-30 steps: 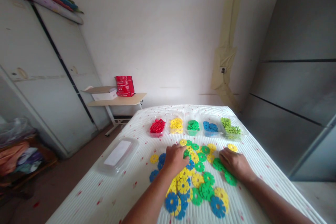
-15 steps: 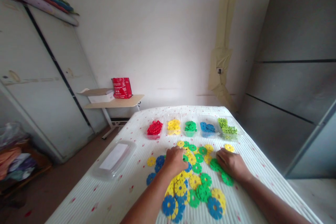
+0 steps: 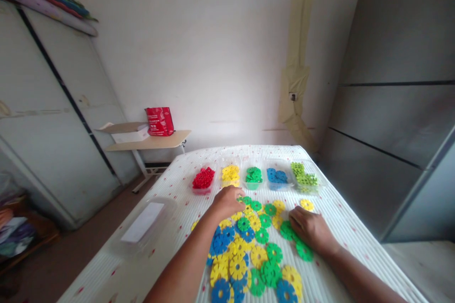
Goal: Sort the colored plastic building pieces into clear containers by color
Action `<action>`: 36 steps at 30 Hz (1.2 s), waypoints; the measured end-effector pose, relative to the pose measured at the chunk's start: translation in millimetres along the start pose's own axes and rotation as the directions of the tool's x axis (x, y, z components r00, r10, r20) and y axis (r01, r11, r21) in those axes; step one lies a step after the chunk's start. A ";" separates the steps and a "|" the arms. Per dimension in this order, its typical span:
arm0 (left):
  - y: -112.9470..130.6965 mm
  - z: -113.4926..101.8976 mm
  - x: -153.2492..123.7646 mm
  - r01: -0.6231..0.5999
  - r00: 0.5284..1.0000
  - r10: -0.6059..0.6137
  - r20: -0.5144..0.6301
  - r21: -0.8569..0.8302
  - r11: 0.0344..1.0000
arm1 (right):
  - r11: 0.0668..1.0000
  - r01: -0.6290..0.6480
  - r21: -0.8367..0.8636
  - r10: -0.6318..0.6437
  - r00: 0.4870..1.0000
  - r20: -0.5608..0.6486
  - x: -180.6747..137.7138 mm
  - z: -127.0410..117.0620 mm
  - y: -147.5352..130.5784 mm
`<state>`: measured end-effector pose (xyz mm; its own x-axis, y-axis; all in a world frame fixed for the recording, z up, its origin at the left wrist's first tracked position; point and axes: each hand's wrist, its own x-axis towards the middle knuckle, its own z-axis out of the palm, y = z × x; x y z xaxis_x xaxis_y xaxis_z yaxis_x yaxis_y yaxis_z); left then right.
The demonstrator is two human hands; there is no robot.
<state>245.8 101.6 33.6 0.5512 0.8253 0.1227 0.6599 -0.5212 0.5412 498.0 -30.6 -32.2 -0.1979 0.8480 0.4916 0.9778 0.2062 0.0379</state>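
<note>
Snowflake building discs (image 3: 238, 266) in yellow, blue and green lie in a loose heap on the table. My left hand (image 3: 229, 202) is at the far edge of the heap, just in front of the tray of yellow discs (image 3: 231, 173). Its fingers are curled and pressed together beside some green discs (image 3: 246, 200); whatever they hold is hidden. My right hand (image 3: 313, 229) rests on the cloth at the heap's right side, touching green discs (image 3: 287, 230). The fingers of that hand are bent under, and what lies in them cannot be seen. A single yellow disc (image 3: 306, 205) sits just beyond it.
In a row behind the heap stand clear trays of red pieces (image 3: 204, 178), green discs (image 3: 253, 174), blue discs (image 3: 277, 176) and light-green pieces (image 3: 304, 174). A clear lid (image 3: 163, 220) with a white paper lies left. A side table (image 3: 156, 140) carries a red bag (image 3: 159, 121).
My left hand has moved away from me, from over the heap to its far edge near the yellow tray. My right hand stays at the heap's right side. The view has shifted slightly.
</note>
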 end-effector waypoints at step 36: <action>16.8 -14.2 23.8 -0.073 0.992 0.043 -0.121 -0.254 0.964 | 0.992 -0.068 0.109 0.068 0.998 0.003 3.4 3.5 1.5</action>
<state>262.7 115.5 57.3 0.5138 0.8220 0.2456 0.4662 -0.5078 0.7244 498.5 -25.6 -33.4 -0.1313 0.8613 0.4907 0.9755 0.2005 -0.0908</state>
